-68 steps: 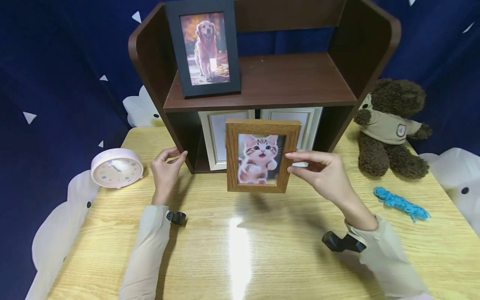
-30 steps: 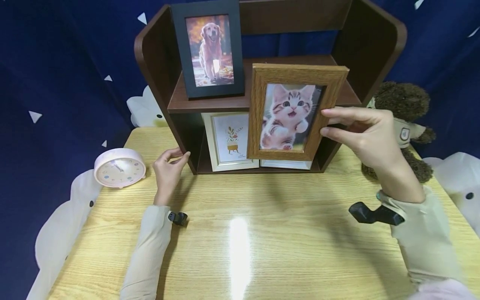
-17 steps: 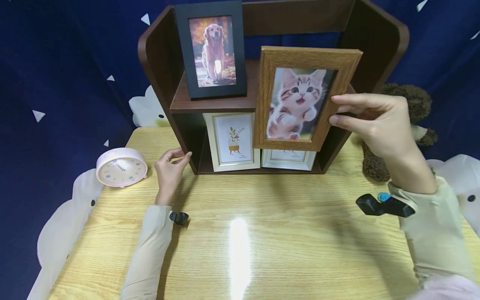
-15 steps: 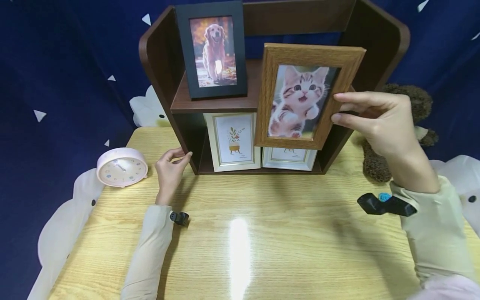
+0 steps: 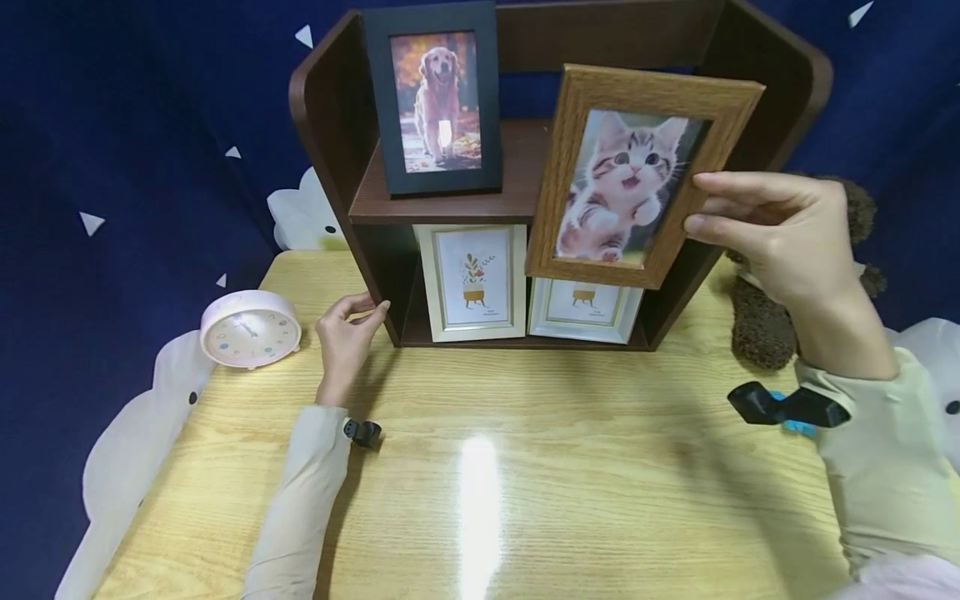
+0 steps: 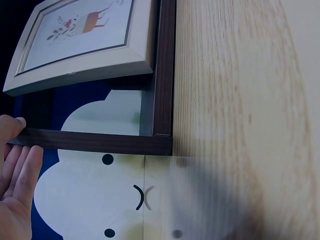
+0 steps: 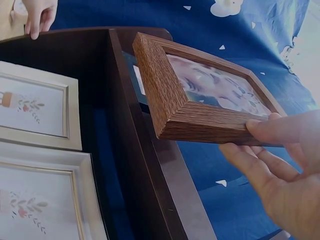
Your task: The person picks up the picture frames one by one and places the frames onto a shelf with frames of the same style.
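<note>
My right hand [image 5: 787, 237] pinches the right edge of a brown wooden picture frame [image 5: 551, 179] with a kitten photo. Tilted slightly, the frame hangs in front of the upper level of a dark brown shelf [image 5: 525, 207]. In the right wrist view, the thumb [image 7: 275, 131] lies on its front and the fingers go behind it. My left hand [image 5: 347, 342] grips the front edge of the shelf's left side panel [image 6: 100, 142], thumb on one face and fingers on the other. A black frame [image 5: 491, 125] with a dog photo stands on the upper level's left.
On the lower level stand a cream frame [image 5: 517, 283] and a white frame [image 5: 626, 317], the latter partly covered. A pink clock [image 5: 251, 333] sits left on the wooden table [image 5: 570, 467]. A brown teddy bear [image 5: 761, 329] and a blue bundle [image 5: 798, 427] are partly behind my right arm.
My right hand has lifted the kitten picture frame from before the lower level up and to the right, to the upper level. The left hand keeps its hold on the shelf.
</note>
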The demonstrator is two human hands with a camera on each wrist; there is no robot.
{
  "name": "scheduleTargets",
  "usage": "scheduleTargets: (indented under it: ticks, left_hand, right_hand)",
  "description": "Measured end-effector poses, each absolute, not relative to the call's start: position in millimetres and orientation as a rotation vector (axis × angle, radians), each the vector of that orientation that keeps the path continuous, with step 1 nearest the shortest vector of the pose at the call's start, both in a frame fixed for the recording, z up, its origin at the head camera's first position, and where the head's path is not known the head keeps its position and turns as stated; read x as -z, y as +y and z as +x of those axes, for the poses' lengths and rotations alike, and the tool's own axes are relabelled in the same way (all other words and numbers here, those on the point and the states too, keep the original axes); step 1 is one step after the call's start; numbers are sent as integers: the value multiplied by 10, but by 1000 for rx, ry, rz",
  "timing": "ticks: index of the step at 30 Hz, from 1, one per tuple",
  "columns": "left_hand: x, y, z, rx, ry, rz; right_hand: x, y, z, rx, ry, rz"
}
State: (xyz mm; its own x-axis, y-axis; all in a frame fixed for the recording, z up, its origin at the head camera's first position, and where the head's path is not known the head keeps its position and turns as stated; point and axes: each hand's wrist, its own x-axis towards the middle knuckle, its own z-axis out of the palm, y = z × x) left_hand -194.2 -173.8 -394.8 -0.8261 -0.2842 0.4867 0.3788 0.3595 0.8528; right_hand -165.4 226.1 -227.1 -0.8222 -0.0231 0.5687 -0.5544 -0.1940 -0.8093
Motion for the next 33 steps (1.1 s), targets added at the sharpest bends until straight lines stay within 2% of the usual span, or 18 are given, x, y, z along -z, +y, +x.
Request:
scheduleTargets:
  ticks: [22,33]
  left_hand:
    - [3916,-1732,-1945,1478,-2077,-80]
    - [3939,-1725,-1938,1484,-2063,-69]
  right_hand:
    - [2089,2373,-1842,-2075,-1724,648]
    - [2016,2326,-1996,-1972,-1837,545]
